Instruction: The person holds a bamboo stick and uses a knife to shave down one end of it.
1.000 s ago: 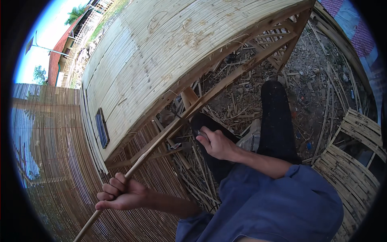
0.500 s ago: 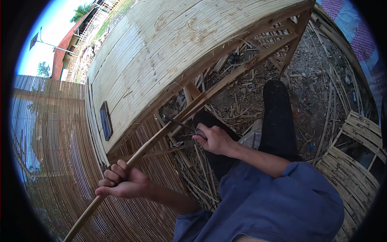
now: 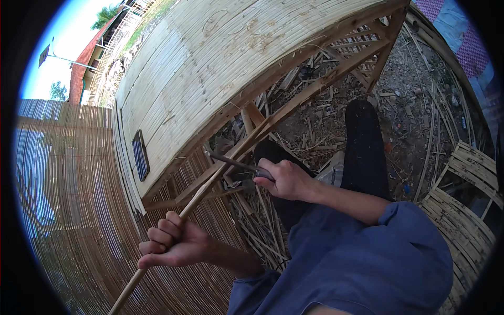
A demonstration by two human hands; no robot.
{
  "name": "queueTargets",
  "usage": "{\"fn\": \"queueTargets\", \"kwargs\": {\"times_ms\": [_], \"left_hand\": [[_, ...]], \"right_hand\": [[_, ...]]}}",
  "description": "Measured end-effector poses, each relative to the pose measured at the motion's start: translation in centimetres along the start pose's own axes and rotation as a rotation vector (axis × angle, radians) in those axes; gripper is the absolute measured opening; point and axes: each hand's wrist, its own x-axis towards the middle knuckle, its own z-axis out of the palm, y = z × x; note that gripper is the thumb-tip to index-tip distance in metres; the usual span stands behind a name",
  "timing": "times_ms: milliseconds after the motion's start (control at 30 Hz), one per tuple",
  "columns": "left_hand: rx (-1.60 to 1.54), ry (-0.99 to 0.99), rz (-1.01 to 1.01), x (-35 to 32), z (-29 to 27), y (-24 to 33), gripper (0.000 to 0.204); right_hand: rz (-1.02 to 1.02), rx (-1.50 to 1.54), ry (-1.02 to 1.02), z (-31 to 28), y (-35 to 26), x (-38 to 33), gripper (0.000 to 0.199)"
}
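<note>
So the left hand (image 3: pixel 174 241) is closed in a fist around a long, thin wooden stick (image 3: pixel 201 195), all fingers curled over with no gap to speak of. One end of the stick runs back past that fist toward the person, down and to the left. The rest slants forward from the fist, up and right, passing ahead of the right hand (image 3: pixel 290 181) and reaching the table's lower rail.

The right hand is wrapped snugly around the handle of a knife (image 3: pixel 234 163). Its dark blade points away from those knuckles to the left and lies across the stick, between the two hands. Can't tell if the edge is actually biting into the wood.

Ahead of both hands is a big slatted table (image 3: pixel 157 94), with curly shavings (image 3: pixel 257 39) on top, well beyond the right hand. A phone (image 3: pixel 140 156) lies on the near left corner, ahead of the left hand. Left of that same hand hangs a thin-slat bamboo screen (image 3: pixel 73 194).

Dark trouser legs (image 3: pixel 362 147) stretch out just past the right hand, with scraps (image 3: pixel 310 134) littering the ground around them. Well off to the right of that hand there's a slatted bamboo panel (image 3: pixel 457 223).
</note>
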Motion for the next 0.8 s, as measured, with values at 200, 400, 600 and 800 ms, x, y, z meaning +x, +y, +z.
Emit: {"fn": "queueTargets", "kwargs": {"times_ms": [200,400,600,800], "left_hand": [[0.027,-0.043,-0.003,-0.4,-1.5,0.1,0.048],[0.021,-0.071,-0.004,-0.6,-0.6,0.2,0.049],[-0.004,-0.117,0.006,-0.3,0.1,0.3,0.048],[0.079,-0.024,0.041,-0.9,-0.5,0.3,0.048]], "right_hand": [[0.101,-0.047,0.019,-0.1,0.9,-0.6,0.033],[0.185,-0.077,0.132,-1.6,4.3,0.3,0.036],[0.126,-0.038,0.035,-0.9,3.9,-0.4,0.037],[0.178,-0.040,0.064,-1.5,5.1,0.0,0.035]]}}
